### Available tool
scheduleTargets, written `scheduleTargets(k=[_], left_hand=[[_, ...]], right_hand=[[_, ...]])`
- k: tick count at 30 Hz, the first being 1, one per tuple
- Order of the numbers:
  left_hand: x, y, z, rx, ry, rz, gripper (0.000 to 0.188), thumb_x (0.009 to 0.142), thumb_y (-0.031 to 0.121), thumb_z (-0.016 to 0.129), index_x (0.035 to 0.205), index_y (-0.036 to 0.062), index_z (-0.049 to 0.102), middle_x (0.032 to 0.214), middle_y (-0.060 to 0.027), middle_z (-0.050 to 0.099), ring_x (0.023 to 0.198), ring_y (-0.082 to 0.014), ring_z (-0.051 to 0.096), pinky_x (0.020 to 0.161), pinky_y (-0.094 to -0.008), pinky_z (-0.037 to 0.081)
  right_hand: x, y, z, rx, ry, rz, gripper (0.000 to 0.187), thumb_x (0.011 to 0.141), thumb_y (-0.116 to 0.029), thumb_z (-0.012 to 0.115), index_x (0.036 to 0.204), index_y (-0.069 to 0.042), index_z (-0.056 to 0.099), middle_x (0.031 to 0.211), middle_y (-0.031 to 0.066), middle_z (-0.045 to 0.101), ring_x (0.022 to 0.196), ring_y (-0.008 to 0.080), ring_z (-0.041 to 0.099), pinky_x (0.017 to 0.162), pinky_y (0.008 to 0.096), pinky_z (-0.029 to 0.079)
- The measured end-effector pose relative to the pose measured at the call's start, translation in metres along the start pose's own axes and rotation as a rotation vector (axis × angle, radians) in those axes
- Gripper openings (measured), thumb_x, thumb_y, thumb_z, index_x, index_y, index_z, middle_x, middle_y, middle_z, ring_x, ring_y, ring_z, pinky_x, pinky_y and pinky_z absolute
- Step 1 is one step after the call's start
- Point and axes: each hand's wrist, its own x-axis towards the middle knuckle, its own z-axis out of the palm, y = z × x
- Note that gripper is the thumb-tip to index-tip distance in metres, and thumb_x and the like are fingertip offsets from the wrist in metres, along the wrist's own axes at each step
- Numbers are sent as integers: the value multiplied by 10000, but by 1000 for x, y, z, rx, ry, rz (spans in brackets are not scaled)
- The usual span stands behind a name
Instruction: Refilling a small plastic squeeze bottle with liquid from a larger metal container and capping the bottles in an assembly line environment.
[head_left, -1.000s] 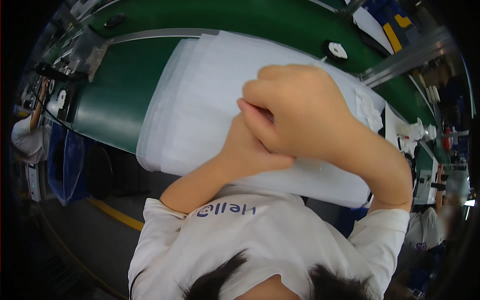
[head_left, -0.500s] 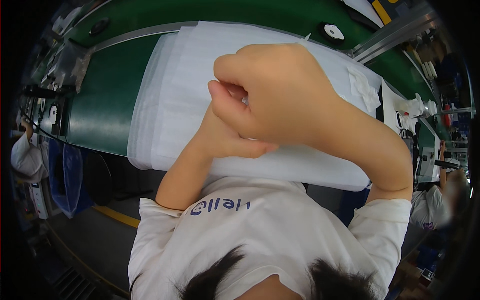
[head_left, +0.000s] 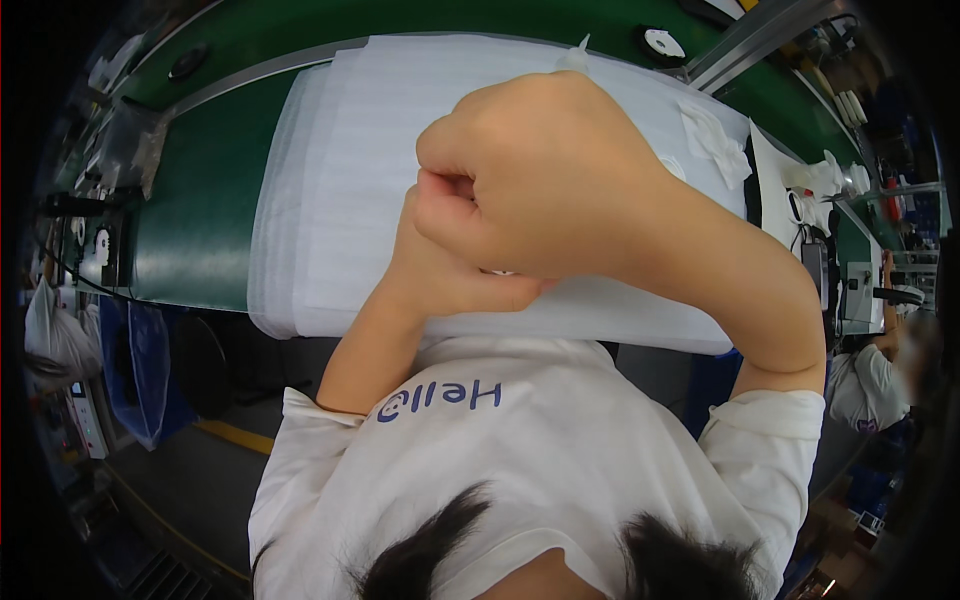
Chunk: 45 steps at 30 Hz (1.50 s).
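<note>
Currently, my right hand [head_left: 540,175] curls over my left hand [head_left: 440,272]; what their fingers clamp, I cannot tell. Uneven pressure could slip the white item [head_left: 501,272], partly visible between them, onto the white sheet [head_left: 345,185].

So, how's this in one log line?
right hand: curled, over left hand; left hand: partly hidden; beneath: stacked white sheets; grip: unclear

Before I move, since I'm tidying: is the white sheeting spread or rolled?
Spread: the white sheeting lies flat on the green table, layered edges showing.
</note>
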Motion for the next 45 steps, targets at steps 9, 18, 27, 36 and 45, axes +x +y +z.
scheduleTargets(k=[9,18,27,36,45], left_hand=[[-3,-2,6,64,52,93,279,499,40,731,738,26,587,740,-14,623,709,-87,582,599,-233,453],[-3,8,5,167,-22,-141,306,500,55,726,759,49,563,735,11,596,696,-81,549,586,-244,440],[-2,8,5,-56,-26,-211,323,504,71,719,782,58,556,752,15,587,698,-85,543,585,-251,433],[-13,-10,1,-113,0,-235,324,499,87,720,778,60,556,755,9,584,702,-86,542,590,-250,431],[-6,1,1,166,-32,-232,324,494,100,717,762,62,540,732,-34,579,684,-122,548,581,-251,437]], right_hand=[[-6,1,1,3,79,-35,143,621,-146,564,517,-63,510,481,68,478,445,249,473,413,332,368],[-15,-2,-3,3,67,-12,140,612,-121,581,529,-75,477,505,45,465,471,236,467,414,319,362],[-5,-12,-3,-79,31,-34,155,624,-163,609,525,-69,535,506,48,486,484,242,492,414,336,384],[-2,-5,-1,-13,-59,41,193,659,-180,585,499,-83,536,483,74,483,454,264,483,419,352,386],[-19,-15,-4,35,-13,24,149,620,-113,594,497,-79,518,474,64,461,443,247,466,410,335,376]])
